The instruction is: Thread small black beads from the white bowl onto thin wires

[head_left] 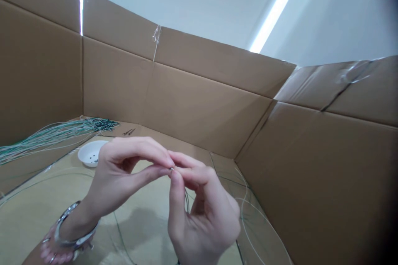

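Bead (171,168), tiny, pinched between your left hand (124,173) and right hand (202,215) fingertips above the desk (31,211), raised close for threading onto thin wire (186,200); white dish (91,153) sat near the far-left corner.

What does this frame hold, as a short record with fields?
setting: worktop walled in by cardboard
left hand: thumb and forefinger pinched at a tiny metal piece
right hand: fingertips meet the left at the same piece; thin wire runs down from the grip
wrist: bracelets on the left
dish: white, behind the left hand, small dark bits inside
wire bundle: green and white, far left
loose wire: loops on the worktop at right
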`<state>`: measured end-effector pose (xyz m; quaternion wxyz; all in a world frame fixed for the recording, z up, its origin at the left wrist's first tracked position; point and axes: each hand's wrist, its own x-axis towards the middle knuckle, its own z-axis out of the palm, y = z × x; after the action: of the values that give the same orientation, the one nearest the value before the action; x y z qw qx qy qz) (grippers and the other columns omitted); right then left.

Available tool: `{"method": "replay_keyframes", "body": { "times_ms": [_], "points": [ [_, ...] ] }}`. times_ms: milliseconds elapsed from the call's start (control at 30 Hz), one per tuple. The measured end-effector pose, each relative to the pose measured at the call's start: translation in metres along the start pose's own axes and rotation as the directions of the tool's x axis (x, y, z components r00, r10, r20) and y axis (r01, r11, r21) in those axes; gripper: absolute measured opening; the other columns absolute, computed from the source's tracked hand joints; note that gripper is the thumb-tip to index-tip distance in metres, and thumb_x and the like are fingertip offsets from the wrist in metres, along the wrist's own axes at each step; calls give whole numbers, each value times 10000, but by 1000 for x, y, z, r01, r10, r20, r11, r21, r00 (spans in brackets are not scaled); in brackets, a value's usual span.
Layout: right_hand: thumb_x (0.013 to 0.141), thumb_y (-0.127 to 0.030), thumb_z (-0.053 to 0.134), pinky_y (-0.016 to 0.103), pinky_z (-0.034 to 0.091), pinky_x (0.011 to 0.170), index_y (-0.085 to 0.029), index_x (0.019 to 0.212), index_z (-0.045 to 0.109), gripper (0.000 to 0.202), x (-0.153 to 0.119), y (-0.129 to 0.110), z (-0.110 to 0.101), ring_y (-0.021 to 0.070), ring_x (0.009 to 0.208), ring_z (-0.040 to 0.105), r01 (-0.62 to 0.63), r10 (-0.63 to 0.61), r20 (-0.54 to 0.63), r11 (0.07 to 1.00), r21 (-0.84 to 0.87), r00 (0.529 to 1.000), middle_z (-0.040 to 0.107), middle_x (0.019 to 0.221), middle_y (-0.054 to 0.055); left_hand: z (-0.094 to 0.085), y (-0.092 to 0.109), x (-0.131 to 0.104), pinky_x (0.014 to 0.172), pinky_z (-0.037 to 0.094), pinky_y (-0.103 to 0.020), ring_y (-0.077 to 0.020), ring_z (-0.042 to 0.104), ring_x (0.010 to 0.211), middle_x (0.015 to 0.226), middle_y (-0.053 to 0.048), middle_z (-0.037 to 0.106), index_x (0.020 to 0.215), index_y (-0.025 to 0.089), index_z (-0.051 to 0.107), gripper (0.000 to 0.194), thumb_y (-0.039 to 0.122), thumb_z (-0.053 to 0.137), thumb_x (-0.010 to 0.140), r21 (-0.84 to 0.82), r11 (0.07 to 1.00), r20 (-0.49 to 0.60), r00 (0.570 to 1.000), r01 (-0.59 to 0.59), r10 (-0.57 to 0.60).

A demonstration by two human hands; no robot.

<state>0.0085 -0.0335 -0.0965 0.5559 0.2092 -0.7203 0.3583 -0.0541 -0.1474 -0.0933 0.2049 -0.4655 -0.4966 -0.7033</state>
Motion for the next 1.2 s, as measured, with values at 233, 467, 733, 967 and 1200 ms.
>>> {"method": "replay_keyframes", "body": {
  "times_ms": [233,467,733,967,1200],
  "points": [
    [796,-5,544,195,588,647,-186,841,584,191,3,-2,-5,116,809,688,-86,83,90,995,41,993,698,901,14,-7,-5,2,613,524,-197,-117,643,683,726,6,705,780,208,713,231,-13,694,717,32,999,45,999,-12,10],
    [852,-138,555,265,565,767,-224,789,581,109,5,-2,-7,155,1017,650,-262,258,142,965,11,956,708,973,-23,-8,-18,10,607,518,-186,-106,629,658,685,-8,691,751,181,707,172,12,713,714,-159,987,112,994,22,-4],
    [841,-153,567,286,569,758,-222,779,571,92,3,0,-5,159,968,668,-278,277,81,961,4,958,704,975,-17,1,-28,9,620,536,-201,-114,639,658,689,-13,688,727,172,705,129,60,756,687,-294,956,60,998,16,1],
    [827,-125,572,340,539,891,-219,797,576,99,2,-1,-2,167,1057,633,-227,228,58,974,-17,972,702,992,-19,11,-34,5,708,522,-166,-74,625,716,738,12,681,780,178,700,144,46,724,729,-408,912,14,999,-29,38],
    [820,-79,569,341,499,967,-222,845,583,146,0,3,3,156,1113,602,-162,162,9,986,27,987,685,1038,-26,28,-38,0,693,509,-114,-47,608,728,754,33,665,775,202,679,62,146,704,782,-589,808,-80,996,-22,-31]
  ]
}}
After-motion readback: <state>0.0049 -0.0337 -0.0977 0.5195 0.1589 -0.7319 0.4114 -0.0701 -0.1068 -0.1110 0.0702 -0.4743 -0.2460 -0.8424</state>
